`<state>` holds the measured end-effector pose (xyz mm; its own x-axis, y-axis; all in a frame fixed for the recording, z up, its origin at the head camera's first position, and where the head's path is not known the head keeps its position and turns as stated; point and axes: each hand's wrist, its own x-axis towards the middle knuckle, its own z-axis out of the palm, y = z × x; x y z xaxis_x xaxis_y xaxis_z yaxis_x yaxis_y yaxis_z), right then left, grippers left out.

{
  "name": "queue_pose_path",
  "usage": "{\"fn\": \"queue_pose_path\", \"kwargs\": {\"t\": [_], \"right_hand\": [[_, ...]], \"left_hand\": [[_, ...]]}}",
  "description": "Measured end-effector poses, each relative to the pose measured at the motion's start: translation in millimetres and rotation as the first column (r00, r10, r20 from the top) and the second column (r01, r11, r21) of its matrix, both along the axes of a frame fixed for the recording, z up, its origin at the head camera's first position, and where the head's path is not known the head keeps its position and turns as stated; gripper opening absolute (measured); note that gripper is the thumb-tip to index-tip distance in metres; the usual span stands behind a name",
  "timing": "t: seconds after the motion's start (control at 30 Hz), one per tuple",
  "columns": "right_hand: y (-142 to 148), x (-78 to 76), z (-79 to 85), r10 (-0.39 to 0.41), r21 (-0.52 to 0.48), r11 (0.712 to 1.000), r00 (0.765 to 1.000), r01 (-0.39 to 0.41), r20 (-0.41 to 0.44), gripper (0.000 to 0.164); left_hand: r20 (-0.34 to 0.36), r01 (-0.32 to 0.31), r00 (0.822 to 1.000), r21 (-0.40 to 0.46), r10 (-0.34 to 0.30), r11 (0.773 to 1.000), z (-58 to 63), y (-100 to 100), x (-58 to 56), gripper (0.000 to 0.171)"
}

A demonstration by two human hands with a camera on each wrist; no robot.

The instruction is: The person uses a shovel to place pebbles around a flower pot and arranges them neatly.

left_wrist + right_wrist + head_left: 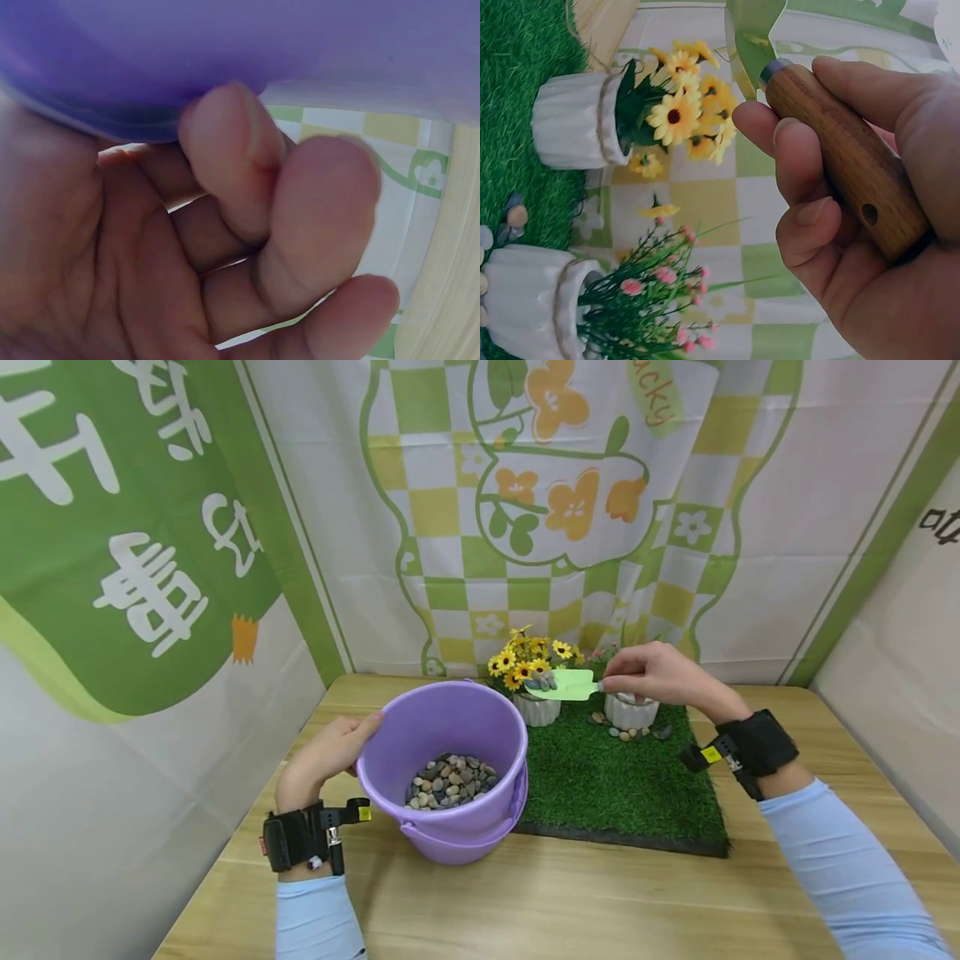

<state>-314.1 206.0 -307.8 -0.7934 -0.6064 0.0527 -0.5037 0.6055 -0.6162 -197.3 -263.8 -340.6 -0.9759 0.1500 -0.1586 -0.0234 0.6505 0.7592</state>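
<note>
My left hand (pixel 330 750) grips the rim of a purple bucket (pixel 459 850) standing on the table, its fingers curled at the outside of the wall. Many pebbles (pixel 452 782) lie in the bottom of the bucket. In my right hand (pixel 663 675) is a small light green trowel (pixel 576 685), held by its wooden handle (pixel 847 154). Several grey pebbles (pixel 542 680) lie on the blade, which points left toward the bucket and overlaps the yellow flowers (pixel 558 649) in the head view.
A mat of artificial grass (pixel 622 785) lies right of the bucket. On it stand a white pot (pixel 566 124) of yellow flowers and another white pot (pixel 529 300) with pink flowers. Pebbles (pixel 626 734) ring the second pot. Printed curtains (pixel 427 527) hang behind the wooden table (pixel 600 902).
</note>
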Motion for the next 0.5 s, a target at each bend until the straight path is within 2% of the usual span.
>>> {"fn": "queue_pose_path", "kwargs": {"t": [0.23,0.5], "right_hand": [[9,-4.8,-9.6,-0.024,-0.004,1.0,1.0,0.024,0.019,0.03],[17,-9.6,-22.8,-0.029,0.005,1.0,1.0,0.029,-0.004,0.023]], "left_hand": [[0.007,-0.003,1.0,-0.001,0.003,1.0,0.8,1,-0.6,0.064],[0.004,0.009,1.0,0.022,-0.009,1.0,-1.3,0,-0.3,0.064]]}}
